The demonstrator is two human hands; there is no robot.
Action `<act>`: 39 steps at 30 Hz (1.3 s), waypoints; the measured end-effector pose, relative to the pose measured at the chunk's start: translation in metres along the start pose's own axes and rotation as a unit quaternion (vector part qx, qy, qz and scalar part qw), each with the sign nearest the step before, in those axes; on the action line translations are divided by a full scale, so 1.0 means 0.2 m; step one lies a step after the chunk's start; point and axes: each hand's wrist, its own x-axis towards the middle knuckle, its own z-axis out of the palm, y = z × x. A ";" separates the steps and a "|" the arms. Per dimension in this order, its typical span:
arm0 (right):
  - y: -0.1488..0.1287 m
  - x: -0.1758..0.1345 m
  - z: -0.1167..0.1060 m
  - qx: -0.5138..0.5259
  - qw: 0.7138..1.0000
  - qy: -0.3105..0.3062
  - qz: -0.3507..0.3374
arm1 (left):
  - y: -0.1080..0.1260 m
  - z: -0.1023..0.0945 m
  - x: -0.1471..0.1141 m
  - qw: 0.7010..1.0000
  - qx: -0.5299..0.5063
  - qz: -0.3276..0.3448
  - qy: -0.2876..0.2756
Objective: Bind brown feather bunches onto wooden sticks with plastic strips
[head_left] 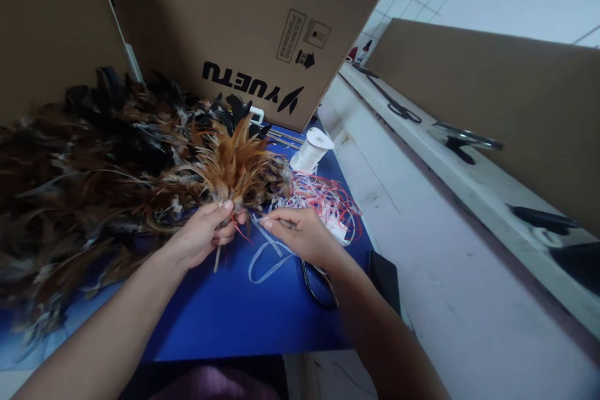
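A bunch of orange-brown feathers (234, 153) fans upward from my left hand (210, 231), whose fingers are closed around its base. A thin pale stick (217, 259) pokes out below that hand, and a red thread hangs beside it. My right hand (300, 231) is just to the right, thumb and finger pinched on a translucent white ribbon (269, 240). The ribbon's loop (253, 272) lies on the blue table. Black-handled scissors (319, 287) lie partly hidden under my right wrist.
A large heap of brown and black feathers (94, 181) covers the table's left side. A white ribbon spool (312, 149) stands behind tangled red and white strips (323, 197). A cardboard box (225, 19) rises at the back. A dark phone-like object (384, 278) lies at the right edge, beside a wall ledge holding tools.
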 end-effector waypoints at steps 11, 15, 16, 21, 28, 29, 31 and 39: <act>-0.04 0.05 -0.03 0.017 0.998 -0.064 -0.009 | -0.03 -0.01 0.00 1.000 -0.008 -0.017 -0.016; -0.08 0.07 -0.06 0.036 0.997 -0.062 -0.010 | -0.03 -0.01 0.00 0.999 0.004 -0.027 -0.039; -0.09 0.07 -0.07 0.038 0.997 -0.061 -0.013 | -0.03 0.00 -0.01 0.999 0.008 -0.028 -0.043; -0.07 0.08 -0.09 0.035 0.998 -0.043 -0.018 | -0.02 0.02 -0.01 0.997 0.033 -0.040 -0.060; -0.05 0.09 -0.13 0.023 1.000 -0.014 -0.005 | -0.03 0.02 -0.01 0.994 0.062 -0.050 -0.068; -0.04 0.09 -0.13 0.023 1.000 -0.011 -0.003 | -0.03 0.03 -0.01 0.994 0.067 -0.052 -0.069; -0.04 0.09 -0.14 0.026 1.000 -0.004 0.003 | -0.04 0.03 -0.01 0.993 0.078 -0.054 -0.070; 0.00 0.08 -0.15 0.032 0.999 0.026 0.007 | -0.04 0.05 -0.01 0.995 0.071 -0.053 -0.053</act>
